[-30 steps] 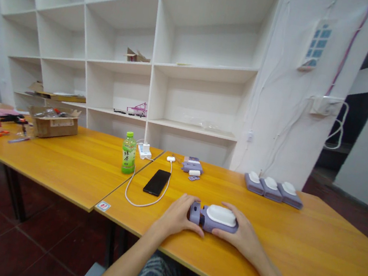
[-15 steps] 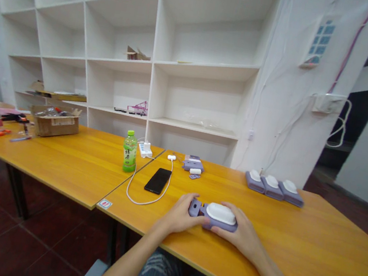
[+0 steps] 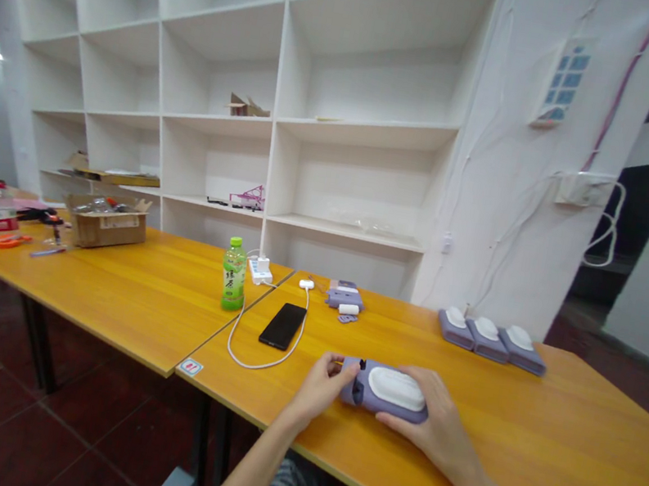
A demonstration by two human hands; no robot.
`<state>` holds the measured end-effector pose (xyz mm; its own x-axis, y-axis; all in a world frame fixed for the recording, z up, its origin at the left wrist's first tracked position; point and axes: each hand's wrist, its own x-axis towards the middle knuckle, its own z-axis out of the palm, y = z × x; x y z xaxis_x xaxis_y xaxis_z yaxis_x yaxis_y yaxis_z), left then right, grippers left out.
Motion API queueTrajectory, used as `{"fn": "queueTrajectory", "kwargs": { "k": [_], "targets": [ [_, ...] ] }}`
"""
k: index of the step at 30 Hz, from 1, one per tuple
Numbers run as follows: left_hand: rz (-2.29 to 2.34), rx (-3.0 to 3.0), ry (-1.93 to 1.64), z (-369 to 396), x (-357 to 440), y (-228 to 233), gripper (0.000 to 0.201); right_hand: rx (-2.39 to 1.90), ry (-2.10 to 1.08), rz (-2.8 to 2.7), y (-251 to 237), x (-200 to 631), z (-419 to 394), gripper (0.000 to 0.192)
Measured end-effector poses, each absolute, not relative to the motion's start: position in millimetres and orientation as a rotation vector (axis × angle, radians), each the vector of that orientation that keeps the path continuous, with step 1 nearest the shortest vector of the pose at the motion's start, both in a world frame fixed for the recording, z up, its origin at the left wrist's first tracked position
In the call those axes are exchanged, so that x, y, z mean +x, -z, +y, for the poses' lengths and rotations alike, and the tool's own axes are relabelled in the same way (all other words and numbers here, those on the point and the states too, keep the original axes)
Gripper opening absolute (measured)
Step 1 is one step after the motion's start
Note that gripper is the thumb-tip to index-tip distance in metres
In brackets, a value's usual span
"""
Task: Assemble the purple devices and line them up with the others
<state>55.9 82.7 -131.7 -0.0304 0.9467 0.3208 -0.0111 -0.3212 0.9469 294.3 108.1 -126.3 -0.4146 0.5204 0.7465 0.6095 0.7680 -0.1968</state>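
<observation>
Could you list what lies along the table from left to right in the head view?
Cardboard box → green bottle → phone → left hand → purple device → right hand → three purple units.

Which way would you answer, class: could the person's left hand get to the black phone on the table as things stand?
Probably yes. The left hand is at the end of the purple device, and the black phone lies flat just beyond it. Only bare table and a loop of white cable lie between.
</observation>
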Motion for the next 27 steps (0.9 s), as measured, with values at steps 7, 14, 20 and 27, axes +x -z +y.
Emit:
{"fn": "queueTrajectory", "kwargs": {
  "k": [7,14,20,27],
  "targets": [
    [0.921,1.296,-1.469,81,61,131,0.072,-0.801,0.184,-2.027,125,295,107,0.068],
    [0.774,1.150,-1.508,77,63,135,0.082,-0.901,0.124,-1.968,128,295,113,0.067],
    [0.585,1.028,-1.554,70,72,126,0.076,-0.948,0.042,-1.873,130,290,116,0.069],
    [0.509,0.932,-1.603,62,104,129,0.069,-0.971,0.028,-1.788,129,293,115,0.070]
  ]
}}
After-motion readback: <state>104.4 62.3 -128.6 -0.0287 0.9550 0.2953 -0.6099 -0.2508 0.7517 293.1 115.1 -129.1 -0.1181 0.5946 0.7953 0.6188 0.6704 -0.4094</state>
